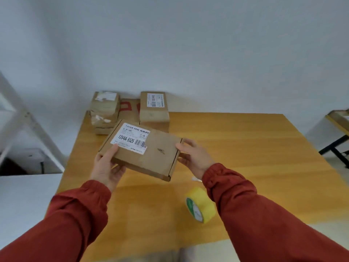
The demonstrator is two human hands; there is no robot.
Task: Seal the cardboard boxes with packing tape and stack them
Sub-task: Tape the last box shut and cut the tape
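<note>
One wide wooden table [245, 148] takes up the middle of the view, its far edge close to a pale wall [188, 44]. Two red sleeves, left [66, 214] and right [255, 205], reach in over it from the near side.

Several cardboard boxes sit together at the table's far left corner. There is a left stack [104, 112] of worn flat boxes and a right stack [154, 114] topped by a box with a white sticker. Between them is a box with red markings [129, 110].

In front of these, a flat closed box [151, 157] is held up off the table, tilted, with its right end nearer the camera. The left hand [107, 165] grasps its left near corner, thumb on top and fingers underneath. The right hand [194, 156] grasps the right end, thumb over the top edge and fingers curled round the side.

A yellow tape roll [201, 204] stands on its edge on the table just beside the right forearm, apart from the held box, and neither hand touches it.

A white label [130, 138] with a barcode covers the left part of the held box's top. The left thumb rests at its near edge. A small white scrap [196, 179] lies on the table by the right wrist.
</note>
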